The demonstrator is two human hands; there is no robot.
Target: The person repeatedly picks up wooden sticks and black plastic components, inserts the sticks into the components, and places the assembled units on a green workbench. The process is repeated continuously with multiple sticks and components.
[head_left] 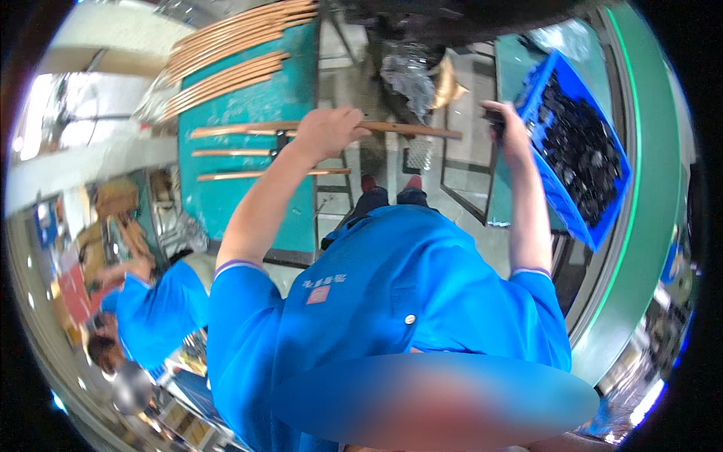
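Note:
My left hand (pixel 327 135) is closed round a long brown wood-coloured strip (pixel 414 130), which juts out to the right past the green table's edge. Held at the right is my right hand (pixel 512 132), its fingers round a small black piece (pixel 493 119) too blurred to name exactly. That hand is beside a blue crate (pixel 553 184) filled with many small black parts (pixel 580 143). Left of my left hand, another black piece (pixel 282 142) sits across strips on the green table (pixel 256 203). A single strip (pixel 271 174) lies nearer to me.
More brown strips (pixel 233 38) lie in rows at the table's far end. Crumpled clear plastic (pixel 407 75) is at the far middle. A green machine edge (pixel 640 188) runs down the right. At the lower left is another person in blue (pixel 162 309).

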